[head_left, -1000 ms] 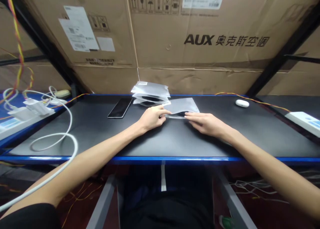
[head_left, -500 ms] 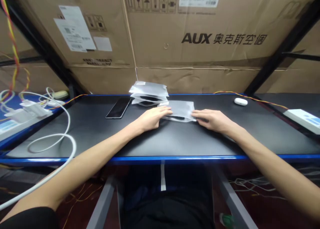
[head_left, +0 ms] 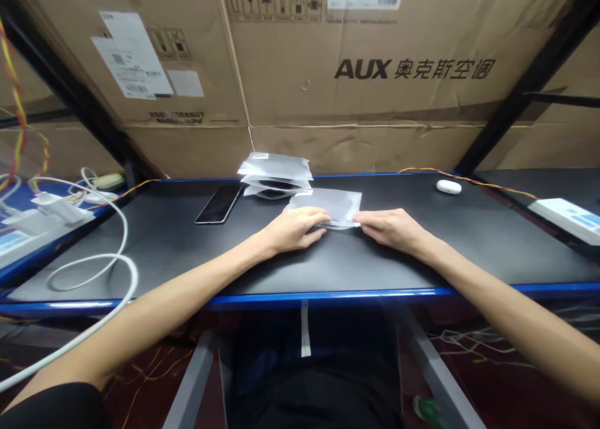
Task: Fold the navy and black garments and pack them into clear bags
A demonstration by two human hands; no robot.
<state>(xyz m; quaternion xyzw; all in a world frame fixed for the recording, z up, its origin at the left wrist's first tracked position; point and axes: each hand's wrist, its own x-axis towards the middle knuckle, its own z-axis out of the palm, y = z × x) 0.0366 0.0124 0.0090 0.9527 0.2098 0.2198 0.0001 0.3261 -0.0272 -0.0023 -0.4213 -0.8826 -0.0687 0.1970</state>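
A translucent white plastic pouch (head_left: 338,202) lies on the dark table in front of me. My left hand (head_left: 300,227) grips its near left edge, fingers over the top and thumb low on the near side. At the near right corner, my right hand (head_left: 391,227) pinches the same pouch between thumb and fingers. The hands cover parts of its near edge, and its contents cannot be made out. Just behind and to the left sits a stack of similar pouches (head_left: 276,165), with something dark showing between the layers. A black smartphone (head_left: 219,204) lies left of that stack.
A small white case (head_left: 449,187) rests at the back right. Power strips stand at the left (head_left: 35,230) and right (head_left: 569,219). A white cable (head_left: 132,285) loops over the left front edge. A big cardboard box (head_left: 300,104) walls off the back.
My left hand has moved along the pouch's near edge, slightly right and toward me. The pouch's gaping near opening now looks flatter. The right hand keeps its hold on the right corner.
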